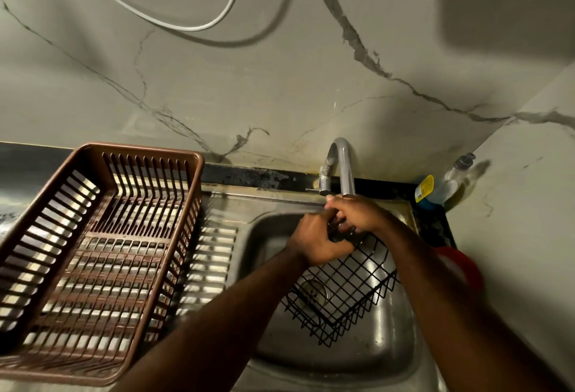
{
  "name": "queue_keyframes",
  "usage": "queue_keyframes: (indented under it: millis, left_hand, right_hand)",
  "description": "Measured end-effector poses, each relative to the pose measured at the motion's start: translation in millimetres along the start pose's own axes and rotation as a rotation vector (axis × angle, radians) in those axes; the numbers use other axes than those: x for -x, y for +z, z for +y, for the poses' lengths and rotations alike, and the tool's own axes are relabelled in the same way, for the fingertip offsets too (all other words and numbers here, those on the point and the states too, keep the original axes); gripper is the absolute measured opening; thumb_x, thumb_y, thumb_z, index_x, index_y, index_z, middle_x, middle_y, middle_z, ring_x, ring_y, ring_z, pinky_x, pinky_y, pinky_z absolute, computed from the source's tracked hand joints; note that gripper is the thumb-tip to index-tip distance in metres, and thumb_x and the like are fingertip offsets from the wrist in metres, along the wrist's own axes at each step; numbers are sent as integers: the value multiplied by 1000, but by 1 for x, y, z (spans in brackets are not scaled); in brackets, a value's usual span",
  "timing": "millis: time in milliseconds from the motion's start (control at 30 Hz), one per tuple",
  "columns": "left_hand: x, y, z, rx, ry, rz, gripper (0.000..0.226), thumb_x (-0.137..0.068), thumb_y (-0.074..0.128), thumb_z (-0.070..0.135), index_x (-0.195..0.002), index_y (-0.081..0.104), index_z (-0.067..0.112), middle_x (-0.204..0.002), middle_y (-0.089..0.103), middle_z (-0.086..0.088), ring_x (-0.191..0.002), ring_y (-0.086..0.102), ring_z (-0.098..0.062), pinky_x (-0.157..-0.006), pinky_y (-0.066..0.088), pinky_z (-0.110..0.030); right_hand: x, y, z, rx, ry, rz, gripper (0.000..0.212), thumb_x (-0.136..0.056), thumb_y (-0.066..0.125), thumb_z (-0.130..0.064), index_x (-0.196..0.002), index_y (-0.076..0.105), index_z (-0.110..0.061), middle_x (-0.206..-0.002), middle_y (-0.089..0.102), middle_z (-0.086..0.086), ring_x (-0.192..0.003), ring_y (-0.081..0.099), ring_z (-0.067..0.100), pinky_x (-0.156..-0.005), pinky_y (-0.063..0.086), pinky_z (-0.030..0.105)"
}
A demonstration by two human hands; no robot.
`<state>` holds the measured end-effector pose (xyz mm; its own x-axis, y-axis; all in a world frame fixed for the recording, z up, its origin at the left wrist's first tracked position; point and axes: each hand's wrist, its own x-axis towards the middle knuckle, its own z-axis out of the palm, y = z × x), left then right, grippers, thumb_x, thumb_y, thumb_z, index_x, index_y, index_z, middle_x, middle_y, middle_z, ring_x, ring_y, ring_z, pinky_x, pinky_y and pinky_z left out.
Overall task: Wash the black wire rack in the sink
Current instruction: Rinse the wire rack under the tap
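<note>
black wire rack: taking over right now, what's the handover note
Left hand: fingers curled round the far end of the black wire rack.
Right hand: grips the same end, just under the faucet.
Rack: tilted in the sink, near end low over the drain.
Done: rack is in the sink; no water stream or suds visible.
Left: wash and rinse it; a brown basket sits to the left.

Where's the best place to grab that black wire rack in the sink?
Take the black wire rack by its raised far edge under the tap, from above, where the left hand and right hand hold it. It leans tilted in the sink; its open grid offers holds.
</note>
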<state>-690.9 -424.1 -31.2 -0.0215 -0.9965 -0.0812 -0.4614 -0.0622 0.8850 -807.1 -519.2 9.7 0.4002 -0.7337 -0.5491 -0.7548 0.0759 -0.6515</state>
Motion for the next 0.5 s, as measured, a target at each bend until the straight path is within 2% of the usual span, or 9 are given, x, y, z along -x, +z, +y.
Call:
queue_keyframes:
  millis: [33, 100, 167, 200, 267, 333, 367, 433, 500]
  left_hand:
    - [-1, 0, -1, 21, -6, 8, 45, -75, 73, 37, -115, 62, 18, -89, 71, 7, -74, 68, -4, -66, 59, -30]
    - [-1, -2, -4, 55, -31, 22, 48, -72, 72, 40, -113, 62, 18, -87, 71, 6, -72, 68, -5, -61, 57, -26]
    - [-2, -4, -3, 57, -52, 38, 50, -69, 71, 43, -111, 63, 16, -83, 71, 5, -69, 68, -5, -59, 58, -28]
    - [-2, -5, -3, 46, -57, 45, 50, -68, 71, 43, -110, 64, 17, -82, 71, 5, -69, 68, -5, -59, 59, -31]
    - [-3, -7, -5, 17, -61, 65, 50, -70, 72, 43, -113, 63, 20, -84, 71, 6, -72, 68, -5, -65, 61, -34]
    - [-4, -11, -9, 57, -89, 87, 55, -73, 74, 38, -125, 59, 24, -92, 71, 6, -79, 68, -4, -70, 61, -31]
    - [-4, -14, -12, 106, -117, 108, 62, -75, 75, 36, -134, 56, 25, -100, 71, 5, -85, 68, -4, -74, 61, -30]
    - [-3, -19, -16, 189, -193, 182, 78, -77, 77, 33, -148, 47, 22, -118, 67, 1, -101, 65, -8, -86, 61, -32]
    - [-1, -24, -18, 253, -222, 240, 75, -81, 77, 26, -149, 46, 16, -116, 66, 0, -105, 64, -12, -91, 60, -35]
  right_hand:
    - [-2, 0, 0, 43, -10, 11, 45, -102, 40, -56, -118, 65, -22, -111, 70, 8, -88, 67, 16, -67, 48, 28]
    - [-2, 2, 1, 110, -76, 13, 45, -102, 36, -59, -128, 61, -31, -127, 65, 3, -107, 64, 16, -86, 48, 32]
    - [-1, 3, 4, 113, -148, -11, 50, -103, 34, -57, -143, 50, -34, -147, 50, -2, -133, 50, 18, -111, 37, 37]
    - [0, 4, 6, 103, -181, -18, 51, -104, 33, -55, -148, 46, -33, -153, 43, -3, -141, 41, 17, -117, 29, 37]
    - [6, 6, 11, 68, -223, -49, 51, -104, 31, -53, -152, 39, -35, -159, 31, -6, -147, 28, 14, -118, 19, 31]
    - [11, 6, 19, 50, -249, -64, 52, -100, 29, -61, -150, 34, -48, -162, 25, -8, -148, 25, 14, -120, 22, 38]
    - [14, 5, 24, 68, -270, -52, 50, -98, 29, -63, -147, 33, -54, -162, 25, -10, -147, 26, 13, -120, 25, 43]
    - [16, 2, 32, 106, -300, -2, 44, -101, 30, -60, -145, 35, -57, -160, 31, -14, -145, 30, 9, -119, 28, 42]
    - [19, -1, 33, 105, -272, 45, 43, -103, 35, -54, -145, 44, -46, -156, 39, -13, -143, 34, 9, -119, 28, 38]
